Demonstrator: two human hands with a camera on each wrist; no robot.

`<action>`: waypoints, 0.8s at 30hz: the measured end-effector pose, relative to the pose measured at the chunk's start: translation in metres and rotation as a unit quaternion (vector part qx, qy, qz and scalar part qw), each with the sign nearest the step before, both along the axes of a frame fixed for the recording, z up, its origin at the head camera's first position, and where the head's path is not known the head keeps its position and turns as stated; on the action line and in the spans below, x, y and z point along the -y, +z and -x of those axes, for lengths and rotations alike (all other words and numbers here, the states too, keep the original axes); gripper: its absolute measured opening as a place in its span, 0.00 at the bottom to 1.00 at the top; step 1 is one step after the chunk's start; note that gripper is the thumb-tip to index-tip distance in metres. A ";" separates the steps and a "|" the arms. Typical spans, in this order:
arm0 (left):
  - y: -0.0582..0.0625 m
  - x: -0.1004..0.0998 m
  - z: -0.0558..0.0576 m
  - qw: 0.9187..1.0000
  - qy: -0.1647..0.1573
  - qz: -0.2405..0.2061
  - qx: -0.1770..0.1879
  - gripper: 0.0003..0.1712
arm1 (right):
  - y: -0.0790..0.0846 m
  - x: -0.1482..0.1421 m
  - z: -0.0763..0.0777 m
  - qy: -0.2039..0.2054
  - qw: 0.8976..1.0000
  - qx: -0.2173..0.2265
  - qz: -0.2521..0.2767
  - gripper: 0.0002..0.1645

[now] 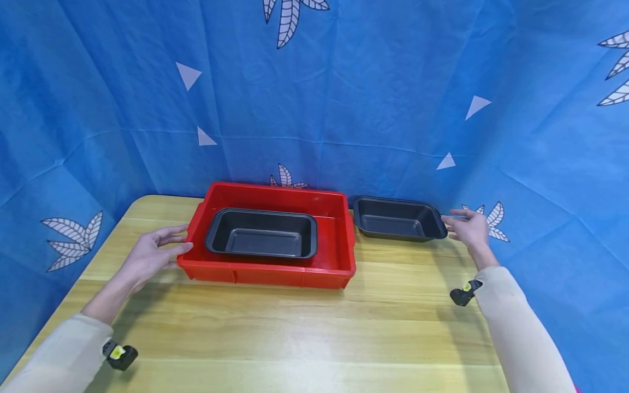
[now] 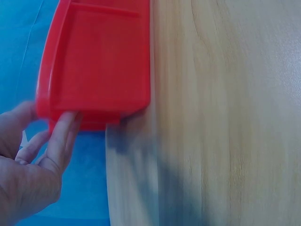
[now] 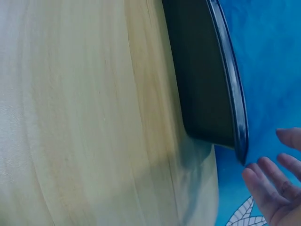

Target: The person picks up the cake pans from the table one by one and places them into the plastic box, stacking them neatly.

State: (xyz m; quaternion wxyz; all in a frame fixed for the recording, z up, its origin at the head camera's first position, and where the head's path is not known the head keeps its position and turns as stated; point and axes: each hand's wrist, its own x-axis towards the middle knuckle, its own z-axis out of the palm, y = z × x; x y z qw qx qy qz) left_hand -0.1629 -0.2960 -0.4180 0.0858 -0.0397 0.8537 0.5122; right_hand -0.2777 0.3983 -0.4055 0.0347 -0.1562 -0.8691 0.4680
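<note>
A red plastic bin [image 1: 290, 278] stands on the table with a black loaf pan [image 1: 262, 248] inside it. At the bin's left end is my left hand [image 1: 152, 254], fingers extended and fingertips right at the end rim. The left wrist view shows those fingers [image 2: 61, 136] against the outer end of the bin [image 2: 101, 61], just below its lip. Another black loaf pan [image 1: 393, 232] sits to the right of the bin. My right hand [image 1: 469, 229] is beside that pan's right end, holding nothing. In the right wrist view its loosely spread fingers are close to the pan's rim [image 3: 240, 122].
Light wooden table [image 1: 275, 338] lies under everything. A blue cloth [image 1: 393, 82] with white leaf and triangle prints hangs behind and along both sides. Each sleeved wrist carries a small black camera [image 1: 122, 356].
</note>
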 end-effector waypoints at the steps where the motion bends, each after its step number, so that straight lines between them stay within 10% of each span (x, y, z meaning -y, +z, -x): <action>1: 0.000 0.000 0.000 1.000 0.000 -0.001 0.000 0.45 | -0.001 -0.001 0.001 -0.008 1.000 0.002 0.002 0.38; 24: 0.000 0.001 -0.001 1.000 -0.001 -0.010 -0.004 0.45 | -0.030 -0.007 0.019 -0.037 0.998 0.038 -0.030 0.35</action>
